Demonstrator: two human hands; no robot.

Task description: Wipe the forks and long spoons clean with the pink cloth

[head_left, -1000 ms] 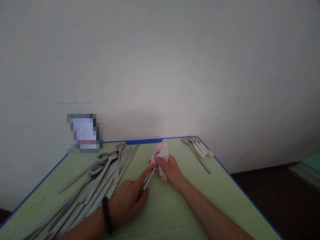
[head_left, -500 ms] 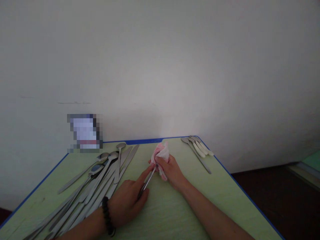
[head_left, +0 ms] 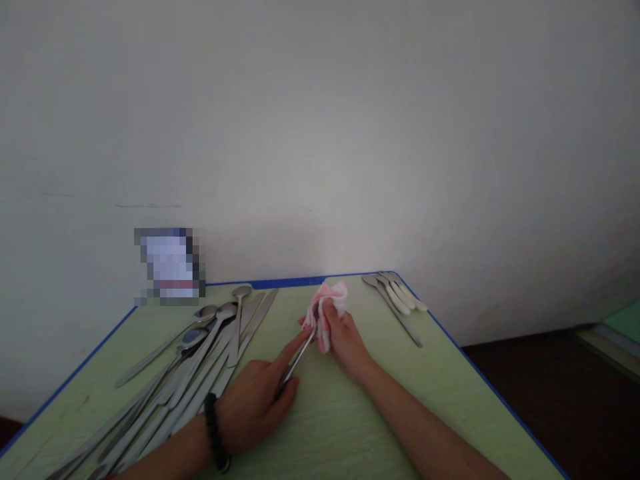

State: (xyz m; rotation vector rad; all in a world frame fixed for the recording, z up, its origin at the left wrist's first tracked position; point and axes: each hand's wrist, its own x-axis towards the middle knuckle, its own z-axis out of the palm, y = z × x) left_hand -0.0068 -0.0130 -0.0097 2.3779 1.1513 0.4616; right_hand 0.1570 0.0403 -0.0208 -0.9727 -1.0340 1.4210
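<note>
My left hand (head_left: 260, 397) grips a slim metal piece of cutlery (head_left: 298, 360) by its near part, with the index finger stretched along it toward the cloth. The far end of the cutlery is hidden in a pink and white cloth (head_left: 327, 303), so its kind does not show. Bunched in my right hand (head_left: 347, 340), the cloth wraps that end, and my thumb presses on top of it. Left of my hands lies a loose pile of long metal spoons (head_left: 193, 339) and knives (head_left: 259, 323), close to my left wrist and forearm.
On the right of the green table (head_left: 360, 427) lie a long metal spoon (head_left: 395, 310) and several pieces of cutlery with cream handles (head_left: 400, 293). A blurred-out upright object (head_left: 170, 263) stands at the back left. Behind the table rises a pale wall (head_left: 320, 147).
My right thumb and the cloth have shifted slightly up and to the right, and the cloth's folds differ. My left hand and the cutlery in it stay almost still.
</note>
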